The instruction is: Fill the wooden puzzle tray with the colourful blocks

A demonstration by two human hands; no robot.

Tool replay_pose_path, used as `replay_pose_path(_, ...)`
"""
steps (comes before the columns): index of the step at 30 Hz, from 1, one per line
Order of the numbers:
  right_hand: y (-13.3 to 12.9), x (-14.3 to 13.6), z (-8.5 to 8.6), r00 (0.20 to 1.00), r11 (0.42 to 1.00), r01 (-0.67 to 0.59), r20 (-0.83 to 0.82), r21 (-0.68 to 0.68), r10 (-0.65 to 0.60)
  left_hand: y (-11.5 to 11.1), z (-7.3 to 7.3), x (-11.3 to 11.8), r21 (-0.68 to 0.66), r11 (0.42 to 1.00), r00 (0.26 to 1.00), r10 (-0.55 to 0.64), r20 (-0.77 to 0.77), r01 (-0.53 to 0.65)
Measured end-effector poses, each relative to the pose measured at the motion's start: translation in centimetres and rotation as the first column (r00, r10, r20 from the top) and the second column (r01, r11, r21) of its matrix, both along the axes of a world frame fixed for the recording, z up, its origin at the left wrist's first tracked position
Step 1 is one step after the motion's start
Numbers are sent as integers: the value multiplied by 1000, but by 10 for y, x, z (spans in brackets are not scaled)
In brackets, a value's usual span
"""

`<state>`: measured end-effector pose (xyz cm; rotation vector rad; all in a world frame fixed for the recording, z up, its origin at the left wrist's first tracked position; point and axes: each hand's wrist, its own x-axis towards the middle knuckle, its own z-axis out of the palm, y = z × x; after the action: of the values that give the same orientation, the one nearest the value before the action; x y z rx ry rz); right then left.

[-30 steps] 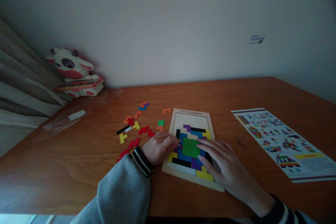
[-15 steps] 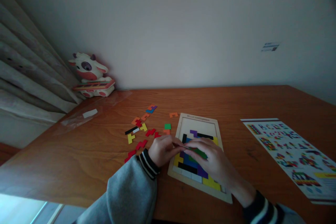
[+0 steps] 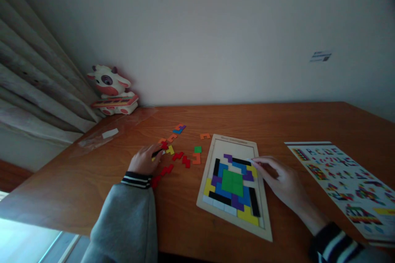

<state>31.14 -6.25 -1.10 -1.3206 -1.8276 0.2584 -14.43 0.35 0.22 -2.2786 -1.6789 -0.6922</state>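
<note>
The wooden puzzle board [image 3: 203,189] lies in front of me, partly filled with coloured pieces around a green block [image 3: 232,183]. Over its upper right side, my right hand [image 3: 279,178] pinches a small white puzzle piece [image 3: 249,160] between thumb and fingertips. My left hand [image 3: 144,159] is among the loose pieces left of the board. Its thumb and fingers close around a black puzzle piece [image 3: 157,153], partly hidden by them. Close by lie a yellow piece [image 3: 170,150] and a red piece [image 3: 164,145].
More red pieces [image 3: 177,156], orange pieces [image 3: 196,159] and a green piece [image 3: 198,149] lie between hand and board. A printed pattern sheet [image 3: 345,189] is at the right. A cow toy [image 3: 114,90] and a clear plastic wrapper [image 3: 95,141] occupy the back left.
My hands were together above the board and have separated. The left moved left to the loose pieces; the right moved right with the white piece. The green block is now uncovered.
</note>
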Motion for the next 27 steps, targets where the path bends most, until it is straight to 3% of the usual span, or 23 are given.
replay_pose_path(3, 1, 6, -3, 998, 998, 55, -18, -41, -55, -4, -5, -20, -212, 974, 996, 76, -46, -84)
replay_pose_path(5, 0, 6, -2, 997, 995, 74, -30, -62, -76, -6, -4, -22, -274, 955, 993, 113, -24, -115)
replay_pose_path(12, -1, 1, 4, 994, 993, 82, -63, -85, -87, -6, 2, -13, -340, 932, 954, 208, 214, -127)
replay_pose_path(16, -1, 0, 4, 995, 993, 73, -62, -96, -79, -7, 9, -4, -266, 954, 910, 229, 347, -139)
replay_pose_path(18, -1, 0, 4, 996, 993, 61, -64, -97, -67, -10, 17, 12, -203, 975, 887, 170, 430, -89)
replay_pose_path(20, 0, 0, 4, 997, 994, 48, -61, -96, -54, -12, 24, 38, -168, 983, 868, 23, 496, 70)
replay_pose_path(24, 0, -1, 6, 997, 995, 45, -57, -90, -50, -15, 35, 110, -225, 881, 804, -240, 544, 416)
replay_pose_path(27, -1, -1, 6, 997, 995, 45, -54, -85, -50, -15, 33, 153, -286, 804, 786, -323, 528, 522)
